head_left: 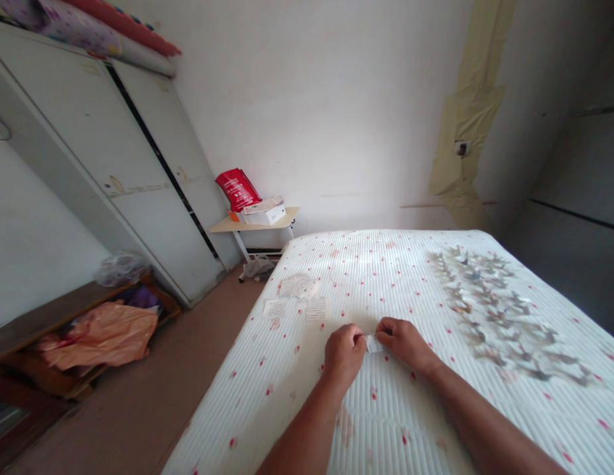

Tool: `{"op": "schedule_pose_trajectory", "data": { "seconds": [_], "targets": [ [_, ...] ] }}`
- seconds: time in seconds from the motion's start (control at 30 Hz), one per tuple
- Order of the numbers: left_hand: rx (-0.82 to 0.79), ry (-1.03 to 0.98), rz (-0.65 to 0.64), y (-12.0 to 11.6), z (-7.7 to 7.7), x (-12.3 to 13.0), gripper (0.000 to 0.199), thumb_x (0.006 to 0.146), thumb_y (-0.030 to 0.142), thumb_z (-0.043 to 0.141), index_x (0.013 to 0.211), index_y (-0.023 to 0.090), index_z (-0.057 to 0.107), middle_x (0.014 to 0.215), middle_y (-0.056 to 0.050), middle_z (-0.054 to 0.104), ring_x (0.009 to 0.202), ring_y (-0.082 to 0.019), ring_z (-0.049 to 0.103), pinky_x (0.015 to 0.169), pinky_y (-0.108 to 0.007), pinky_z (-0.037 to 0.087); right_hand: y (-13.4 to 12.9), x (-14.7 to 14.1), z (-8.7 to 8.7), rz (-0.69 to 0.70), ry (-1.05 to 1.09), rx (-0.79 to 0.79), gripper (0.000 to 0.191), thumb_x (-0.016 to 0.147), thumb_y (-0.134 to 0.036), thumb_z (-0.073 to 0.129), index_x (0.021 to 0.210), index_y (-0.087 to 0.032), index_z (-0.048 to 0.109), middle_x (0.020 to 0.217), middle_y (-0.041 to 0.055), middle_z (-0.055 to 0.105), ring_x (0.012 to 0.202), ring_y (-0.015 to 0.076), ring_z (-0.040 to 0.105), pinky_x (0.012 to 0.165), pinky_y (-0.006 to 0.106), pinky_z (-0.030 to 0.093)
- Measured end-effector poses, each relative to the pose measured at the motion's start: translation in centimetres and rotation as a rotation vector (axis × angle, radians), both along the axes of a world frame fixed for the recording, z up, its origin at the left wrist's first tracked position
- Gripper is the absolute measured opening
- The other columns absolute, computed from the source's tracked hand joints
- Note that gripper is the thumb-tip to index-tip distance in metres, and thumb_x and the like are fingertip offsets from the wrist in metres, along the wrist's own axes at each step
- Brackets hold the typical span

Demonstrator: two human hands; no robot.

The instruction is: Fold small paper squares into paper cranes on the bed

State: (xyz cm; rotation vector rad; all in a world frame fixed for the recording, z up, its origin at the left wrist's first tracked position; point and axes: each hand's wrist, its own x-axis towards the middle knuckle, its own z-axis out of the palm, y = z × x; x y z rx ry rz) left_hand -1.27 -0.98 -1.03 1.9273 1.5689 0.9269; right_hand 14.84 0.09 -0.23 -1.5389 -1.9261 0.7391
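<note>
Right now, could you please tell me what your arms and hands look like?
The left forearm and right forearm are bare, with no sleeves in view, and the left hand and right hand wear no gloves. No watch or bracelet shows.

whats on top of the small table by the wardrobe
The small cream-topped table holds a flat white box under loose papers, with a red glossy bag standing behind; the tabletop beneath them is covered.

White two-door wardrobe (153,175), side table (252,224) with red bag (238,189) and white box (264,216), orange plastic (102,336) on wooden bench (39,316)
</note>
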Motion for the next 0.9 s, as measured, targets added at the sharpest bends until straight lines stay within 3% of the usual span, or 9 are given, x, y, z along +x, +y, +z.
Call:
{"op": "schedule_pose_trajectory", "data": {
  "seconds": [0.17,0.33,0.6,0.9],
  "targets": [
    [0.006,0.13,-0.026,-0.4,0.0,0.1,0.014,0.069,0.02,0.054,0.08,0.02,0.063,0.078,0.0,0.06,0.071,-0.013,0.053,0.066,-0.022,0.037,-0.1,-0.4,0.0,-0.072,-0.29,0.026,0.015,0.071,-0.014,0.047,0.066,-0.018,0.06,0.067,0.0028,0.063,0.063,0.0136,0.054,0.057,0.023,0.031],
    [0.036,0.279,-0.089,-1.1,0.0,0.4,0.015,0.074,0.025,0.053,0.08,0.024,0.067,0.083,-0.001,0.057,0.077,-0.014,0.053,0.069,-0.024,0.037,-0.2,-0.5,-0.1,-0.099,-0.412,0.05,0.013,0.074,-0.018,0.048,0.068,-0.018,0.06,0.067,0.0041,0.064,0.061,0.0147,0.055,0.054,0.024,0.027],
    [0.01,0.262,-0.033,-1.3,-0.2,0.8,0.017,0.077,0.028,0.053,0.084,0.024,0.067,0.086,-0.001,0.058,0.079,-0.014,0.053,0.07,-0.024,0.037,-0.1,-0.2,-0.2,-0.13,-0.4,0.02,0.01,0.073,-0.018,0.05,0.075,-0.019,0.06,0.068,0.0029,0.063,0.061,0.014,0.054,0.054,0.023,0.027],
    [0.026,0.319,0.001,-1.0,-0.1,0.9,0.014,0.072,0.022,0.056,0.082,0.023,0.067,0.084,-0.002,0.058,0.082,-0.015,0.052,0.071,-0.025,0.036,0.0,-0.3,-0.6,-0.003,-0.363,0.097,0.014,0.074,-0.017,0.048,0.073,-0.019,0.062,0.077,0.0024,0.063,0.069,0.0132,0.056,0.059,0.022,0.031]
  ]
}}
